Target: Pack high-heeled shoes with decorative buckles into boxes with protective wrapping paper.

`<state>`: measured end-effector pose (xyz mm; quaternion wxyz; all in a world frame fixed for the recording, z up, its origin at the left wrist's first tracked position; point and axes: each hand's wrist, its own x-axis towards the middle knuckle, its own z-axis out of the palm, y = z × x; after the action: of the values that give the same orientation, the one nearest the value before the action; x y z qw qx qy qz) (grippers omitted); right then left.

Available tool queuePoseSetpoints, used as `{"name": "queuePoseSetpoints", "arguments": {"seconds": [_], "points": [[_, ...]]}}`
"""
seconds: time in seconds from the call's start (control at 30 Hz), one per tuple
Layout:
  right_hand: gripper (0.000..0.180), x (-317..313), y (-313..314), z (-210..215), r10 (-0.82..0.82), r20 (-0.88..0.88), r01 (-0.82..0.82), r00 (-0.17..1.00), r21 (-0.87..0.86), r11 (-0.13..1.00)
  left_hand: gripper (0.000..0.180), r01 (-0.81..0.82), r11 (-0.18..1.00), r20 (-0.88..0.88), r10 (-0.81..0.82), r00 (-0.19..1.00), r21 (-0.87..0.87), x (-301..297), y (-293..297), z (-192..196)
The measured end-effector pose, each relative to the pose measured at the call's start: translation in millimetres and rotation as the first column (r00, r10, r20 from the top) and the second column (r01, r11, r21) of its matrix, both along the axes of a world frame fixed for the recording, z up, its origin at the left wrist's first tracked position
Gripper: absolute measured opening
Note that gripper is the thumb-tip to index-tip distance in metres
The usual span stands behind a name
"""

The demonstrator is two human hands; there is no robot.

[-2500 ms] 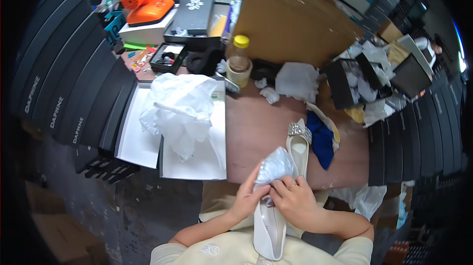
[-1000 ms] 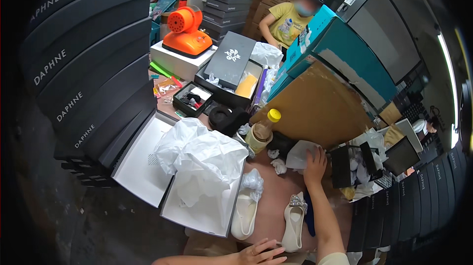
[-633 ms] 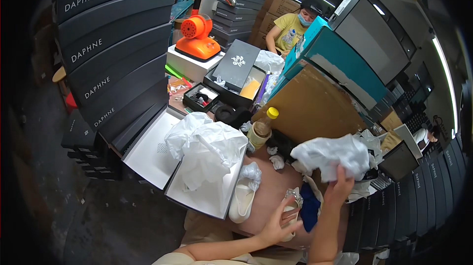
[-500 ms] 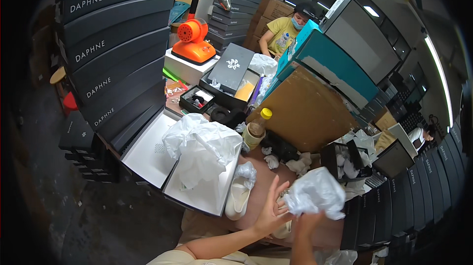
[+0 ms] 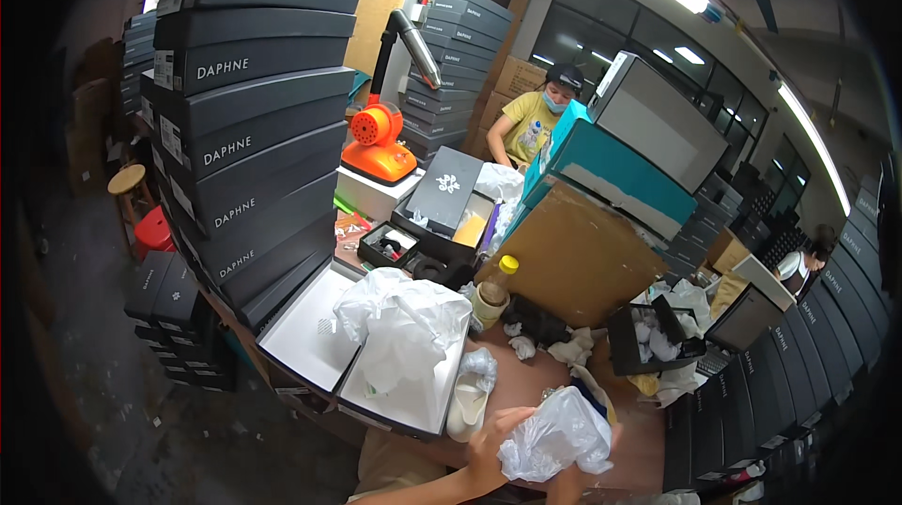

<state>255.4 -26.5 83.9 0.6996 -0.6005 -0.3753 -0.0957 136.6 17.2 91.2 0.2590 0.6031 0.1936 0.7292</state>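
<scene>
A crumpled translucent white plastic bag is between my two hands low in the view. My left hand grips its left edge, fingers bent against it. My right hand comes up from beneath and holds it, its fingers mostly hidden by the plastic. Just behind the bag shows a curved dark-blue and cream piece, partly covered; I cannot make out what it is. To the left, a cream shoe with plastic stuffed in it lies beside an open shoebox holding white tissue paper.
Dark shoeboxes tower at the left; more boxes line the right. An orange blower, a yellow-capped bottle and a black box of crumpled paper stand on the table. A co-worker sits behind teal boxes.
My left hand, its fingers spread before, has closed on the plastic bag. Both hands and the bag are lower in the view, and the whole view has tilted upward.
</scene>
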Motion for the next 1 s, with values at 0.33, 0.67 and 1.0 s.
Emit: {"name": "queuePoseSetpoints", "arguments": {"seconds": [0.33,0.67,1.0], "points": [[0.03,39,-9,34,0.389,0.611,-0.056,0.689,-0.49,0.87,0.031,0.036,0.983,-0.163,-0.066,0.984,-0.179,-26,6,-3],[0.016,49,-13,39,0.385,-0.085,-0.379,0.919,-0.457,0.805,0.033,0.919,0.278,0.947,-0.082,0.312,-0.278,-17,38,-46],[0.047,47,15,40,0.516,0.163,-0.437,0.841,-0.357,0.826,0.028,0.856,0.139,0.842,-0.156,0.516,-0.499,20,33,-24]]}}
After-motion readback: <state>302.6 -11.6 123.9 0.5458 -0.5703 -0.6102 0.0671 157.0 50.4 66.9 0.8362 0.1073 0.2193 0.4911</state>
